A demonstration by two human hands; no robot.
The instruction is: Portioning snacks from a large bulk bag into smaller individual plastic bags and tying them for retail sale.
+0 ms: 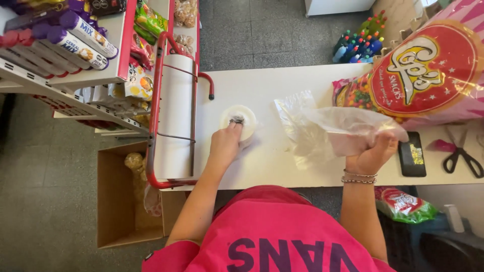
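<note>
My left hand [225, 143] reaches forward on the white counter [262, 83], its fingertips on a round white tape dispenser [245, 118] with a dark centre. My right hand [374, 153], with bead bracelets at the wrist, is closed on the gathered end of a clear plastic bag [315, 128] that lies spread across the counter toward the left. A large pink and red snack bag [428, 75] full of coloured pieces rests just behind my right hand.
A paper roll on a red frame [174, 116] stands at the counter's left end. Shelves of snack packs [70, 40] lie further left, an open cardboard box [118, 196] below. A black phone [412, 155] and scissors [461, 153] sit at right.
</note>
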